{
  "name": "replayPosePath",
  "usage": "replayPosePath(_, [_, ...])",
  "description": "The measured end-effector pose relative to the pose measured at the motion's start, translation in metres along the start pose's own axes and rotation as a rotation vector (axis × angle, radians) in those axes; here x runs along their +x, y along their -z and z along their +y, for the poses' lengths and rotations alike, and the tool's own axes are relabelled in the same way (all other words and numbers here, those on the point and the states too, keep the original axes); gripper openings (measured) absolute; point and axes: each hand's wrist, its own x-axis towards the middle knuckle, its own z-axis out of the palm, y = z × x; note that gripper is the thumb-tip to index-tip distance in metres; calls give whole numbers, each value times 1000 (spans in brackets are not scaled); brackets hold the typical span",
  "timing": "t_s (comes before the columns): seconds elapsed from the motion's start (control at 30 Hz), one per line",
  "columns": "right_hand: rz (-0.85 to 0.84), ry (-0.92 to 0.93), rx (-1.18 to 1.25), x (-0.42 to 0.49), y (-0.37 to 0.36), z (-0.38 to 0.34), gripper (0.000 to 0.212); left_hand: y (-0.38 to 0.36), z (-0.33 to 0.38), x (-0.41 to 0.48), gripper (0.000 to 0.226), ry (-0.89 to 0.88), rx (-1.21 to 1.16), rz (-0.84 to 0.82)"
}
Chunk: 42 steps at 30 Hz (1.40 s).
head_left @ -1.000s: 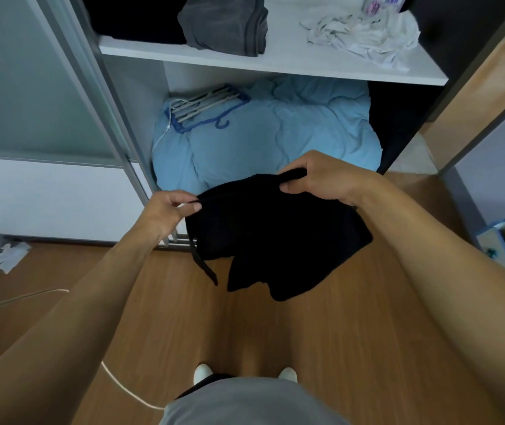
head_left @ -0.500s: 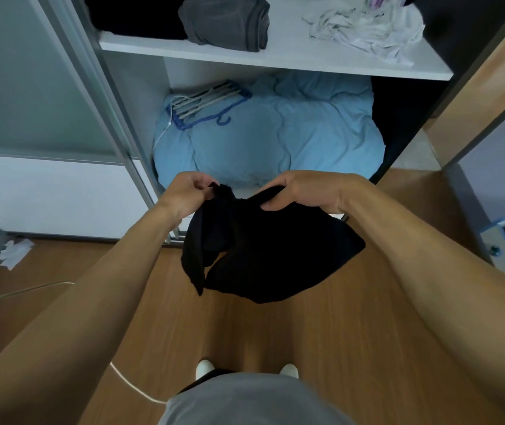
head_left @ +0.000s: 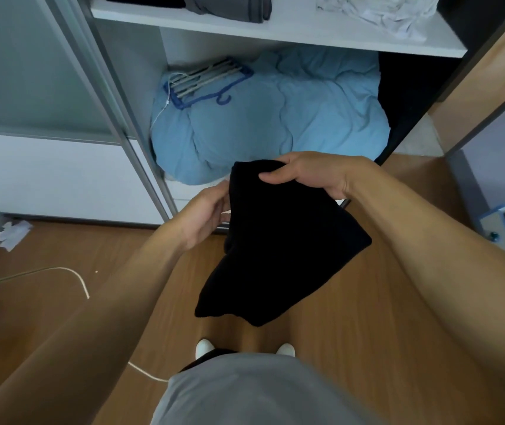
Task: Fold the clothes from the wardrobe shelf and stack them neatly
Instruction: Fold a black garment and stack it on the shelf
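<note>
Your right hand [head_left: 306, 176] pinches the one black garment [head_left: 282, 250] by its top edge above the floor; your left hand [head_left: 205, 213] rests loose-fingered at its left side. On the far shelf [head_left: 291, 32]: one grey garment [head_left: 229, 7], one white garment [head_left: 383, 10].

A black garment [head_left: 282, 246], folded into a limp panel, hangs near centre. On the far shelf [head_left: 291, 32] lie a neatly folded grey garment [head_left: 229, 7] at left and a crumpled white garment [head_left: 380, 9] at right.
</note>
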Motion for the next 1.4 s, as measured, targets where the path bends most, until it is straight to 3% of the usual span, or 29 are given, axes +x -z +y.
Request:
replayPosePath(0.1, [13,-7,-33,0,-1,1,19,-3,-4,-9,61,-6,-122,-166])
replayPosePath(0.27, [39,-23,-76,1,-1,2,26,-23,-7,-15,45,45,16,-189])
replayPosePath(0.47, [71,-31,1,0,6,10,28,-37,-16,-10,48,39,-237,-260])
replayPosePath(0.57, [86,-16,87,-1,8,14,36,-41,-22,-9,51,-38,-386,-231])
replayPosePath(0.63, [115,11,137,-1,8,16,35,-47,-24,-6,47,-77,-420,-124])
replayPosePath(0.73, [167,32,163,0,8,19,44,-58,-22,-4,34,33,-254,93])
replayPosePath(0.8, [191,37,163,1,7,21,50,-56,-25,-1,30,60,-179,135])
replayPosePath(0.9, [199,60,162,2,9,21,51,-45,-24,-6,42,-7,-217,-47])
replayPosePath(1.0, [206,40,66,0,15,17,49,-34,-18,-9,50,65,73,-122])
replayPosePath(1.1, [304,26,0,5,20,11,27,-32,-13,-8,50,150,309,-126])
replayPosePath(1.17, [411,49,129,12,27,10,22,-35,-10,-7,38,155,265,-95])
replayPosePath(1.27, [491,74,459,18,41,28,30,-41,-6,-6,29,136,28,51])
replayPosePath(1.4, [379,-25,712,11,32,106,75,-46,1,-6,28,133,-186,172])
